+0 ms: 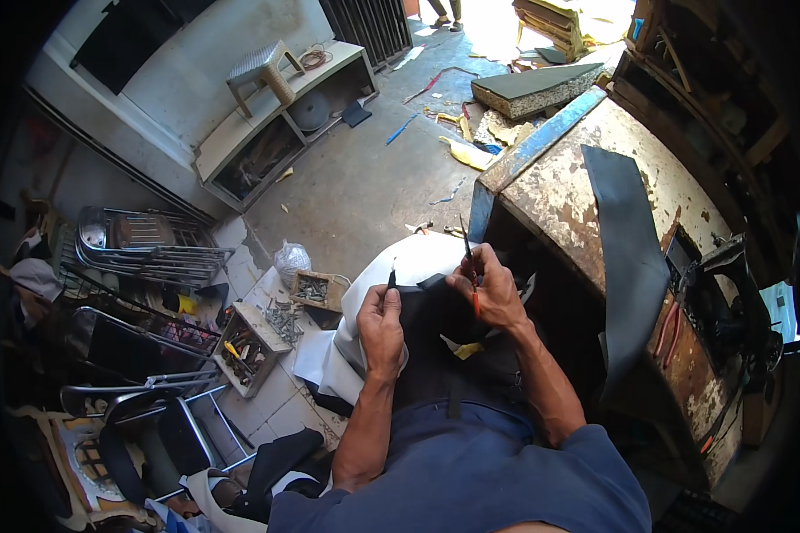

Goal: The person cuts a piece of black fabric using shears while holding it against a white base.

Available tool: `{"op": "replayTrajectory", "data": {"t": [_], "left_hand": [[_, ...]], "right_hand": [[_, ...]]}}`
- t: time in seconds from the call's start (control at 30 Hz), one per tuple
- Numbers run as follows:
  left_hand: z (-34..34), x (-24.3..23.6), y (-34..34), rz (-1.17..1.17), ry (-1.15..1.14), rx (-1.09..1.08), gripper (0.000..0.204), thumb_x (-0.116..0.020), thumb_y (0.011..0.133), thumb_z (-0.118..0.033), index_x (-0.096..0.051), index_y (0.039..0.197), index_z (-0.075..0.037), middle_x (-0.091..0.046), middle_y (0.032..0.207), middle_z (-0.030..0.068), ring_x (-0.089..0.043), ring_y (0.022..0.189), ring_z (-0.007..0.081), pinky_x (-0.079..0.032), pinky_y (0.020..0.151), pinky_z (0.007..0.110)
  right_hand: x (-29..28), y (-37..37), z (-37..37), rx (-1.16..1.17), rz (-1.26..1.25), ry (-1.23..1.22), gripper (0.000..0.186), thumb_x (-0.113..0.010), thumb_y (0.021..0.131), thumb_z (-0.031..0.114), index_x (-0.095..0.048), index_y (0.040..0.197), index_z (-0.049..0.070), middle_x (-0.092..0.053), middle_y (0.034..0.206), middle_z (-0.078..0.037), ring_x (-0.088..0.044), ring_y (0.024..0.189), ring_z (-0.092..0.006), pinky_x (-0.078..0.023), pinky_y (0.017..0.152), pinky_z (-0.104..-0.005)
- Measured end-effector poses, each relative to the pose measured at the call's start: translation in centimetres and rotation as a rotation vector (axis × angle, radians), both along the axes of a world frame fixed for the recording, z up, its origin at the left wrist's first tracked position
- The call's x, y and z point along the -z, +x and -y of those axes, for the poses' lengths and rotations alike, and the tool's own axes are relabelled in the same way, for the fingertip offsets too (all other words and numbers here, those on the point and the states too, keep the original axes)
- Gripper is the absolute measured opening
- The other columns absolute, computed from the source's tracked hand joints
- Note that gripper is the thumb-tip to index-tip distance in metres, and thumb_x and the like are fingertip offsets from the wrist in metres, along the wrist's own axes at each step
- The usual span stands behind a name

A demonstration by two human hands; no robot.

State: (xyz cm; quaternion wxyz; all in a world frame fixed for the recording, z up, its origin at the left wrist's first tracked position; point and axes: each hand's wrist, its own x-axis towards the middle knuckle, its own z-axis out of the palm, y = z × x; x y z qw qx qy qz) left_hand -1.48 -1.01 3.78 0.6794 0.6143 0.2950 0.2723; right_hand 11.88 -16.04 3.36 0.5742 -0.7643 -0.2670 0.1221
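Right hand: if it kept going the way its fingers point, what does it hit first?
The right hand points up-left; first in line is probably the slim tool it grips, then the worn workbench corner. Depth is unclear.

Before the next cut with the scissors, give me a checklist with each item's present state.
1. Right hand grips the scissors: ok.
2. Left hand pinches the black sheet at its top edge: ok.
3. Scissor blades meet the sheet's edge: cannot tell, the blades are too thin to read.
4. Left fingers sit apart from the blades: ok.
5. White sheet lies under the black one across the lap: ok.
6. Cut line marked on the sheet: cannot tell.
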Motion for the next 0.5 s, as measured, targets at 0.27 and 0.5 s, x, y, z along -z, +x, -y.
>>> {"op": "replayTrajectory", "data": {"t": [0.27, 0.5], "left_hand": [[-1.7, 1.2, 0.6, 0.081, -0.310, 0.036, 0.014, -0.057, 0.106, -0.016, -0.060, 0.104, -0.002, -0.057, 0.085, -0.0043, -0.046, 0.074, 0.0028, -0.038, 0.069, 0.020], [-1.0, 0.9, 1.0, 0.119, -0.439, 0.048, 0.014, -0.058, 0.105, -0.015, -0.060, 0.106, -0.001, -0.061, 0.088, -0.0021, -0.052, 0.079, 0.0040, -0.042, 0.075, 0.020]], "right_hand": [[-3.2, -4.8, 3.6, -0.188, -0.114, -0.222, 0.058, -0.087, 0.078, 0.048, -0.061, 0.093, -0.002, -0.060, 0.073, -0.013, -0.061, 0.066, -0.0227, -0.050, 0.064, -0.0379], [0.7, -6.1, 3.2, -0.139, 0.033, -0.290, 0.061, -0.087, 0.076, 0.052, -0.058, 0.087, -0.001, -0.057, 0.068, -0.013, -0.059, 0.059, -0.0250, -0.047, 0.057, -0.0384]]}}
